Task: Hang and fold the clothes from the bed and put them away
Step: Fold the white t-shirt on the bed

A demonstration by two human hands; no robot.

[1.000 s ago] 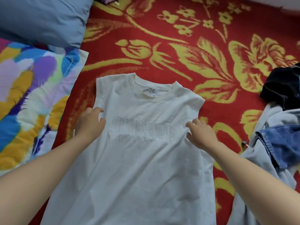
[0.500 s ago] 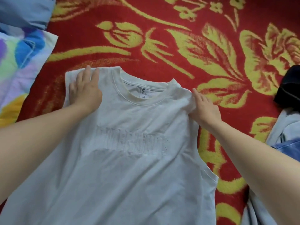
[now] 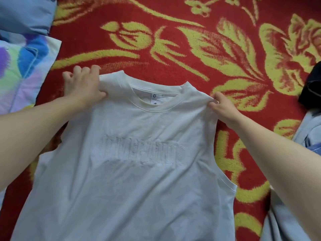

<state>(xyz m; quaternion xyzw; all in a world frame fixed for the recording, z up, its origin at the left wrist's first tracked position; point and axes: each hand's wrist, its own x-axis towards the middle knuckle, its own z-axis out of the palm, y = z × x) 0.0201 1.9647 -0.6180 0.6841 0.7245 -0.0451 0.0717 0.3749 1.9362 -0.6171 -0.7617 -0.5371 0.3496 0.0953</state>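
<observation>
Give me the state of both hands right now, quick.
Left hand: closed, gripping the white sleeveless shirt at one shoulder.
Right hand: closed, pinching the shirt's other shoulder.

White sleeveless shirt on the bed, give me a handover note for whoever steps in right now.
Left hand: grips the white shirt at the shoulder on its side.
Right hand: pinches the other shoulder.
Done: shirt lies front up, spread on the red floral blanket.
Left: fold it, then handle the pile of clothes at the right edge, and put everything away.
</observation>
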